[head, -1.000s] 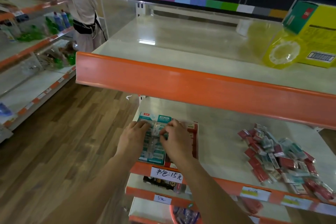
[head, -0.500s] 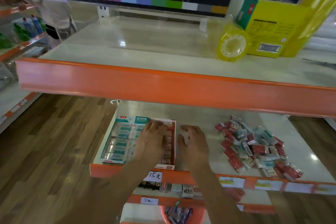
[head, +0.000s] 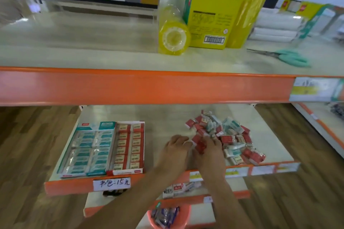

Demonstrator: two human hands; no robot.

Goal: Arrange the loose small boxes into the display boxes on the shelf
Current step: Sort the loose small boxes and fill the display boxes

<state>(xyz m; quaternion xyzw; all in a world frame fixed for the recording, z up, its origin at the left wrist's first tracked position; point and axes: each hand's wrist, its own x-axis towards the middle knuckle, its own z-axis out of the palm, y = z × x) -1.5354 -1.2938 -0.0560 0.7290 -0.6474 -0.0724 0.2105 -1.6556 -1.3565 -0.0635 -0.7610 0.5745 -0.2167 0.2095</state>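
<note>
Hands are at the near-left edge of the loose pile (head: 222, 135), centre-right of the frame on the middle shelf (head: 167, 115). Right hand (head: 211, 151) has fingers curled over a red small box (head: 201, 145); looks like a pinch, but blur means we can't tell how firm. Left hand (head: 176, 149) lies flat beside it, fingers relaxed, holding nothing we can see.

Display boxes sit lower left of the frame: teal display box (head: 89, 147) and red display box (head: 128, 147), touching side by side. Both look nearly full; we can't spot open slots from here.

For this step we'd:
- sort by colour at the pile, red to red, teal to teal
- grab several of one colour, align them label-up in the hand first
- use the left hand to hold the pile back so nothing slides off the front lip (head: 260, 169)
- seat each box flat in its row, no wedging.
</note>
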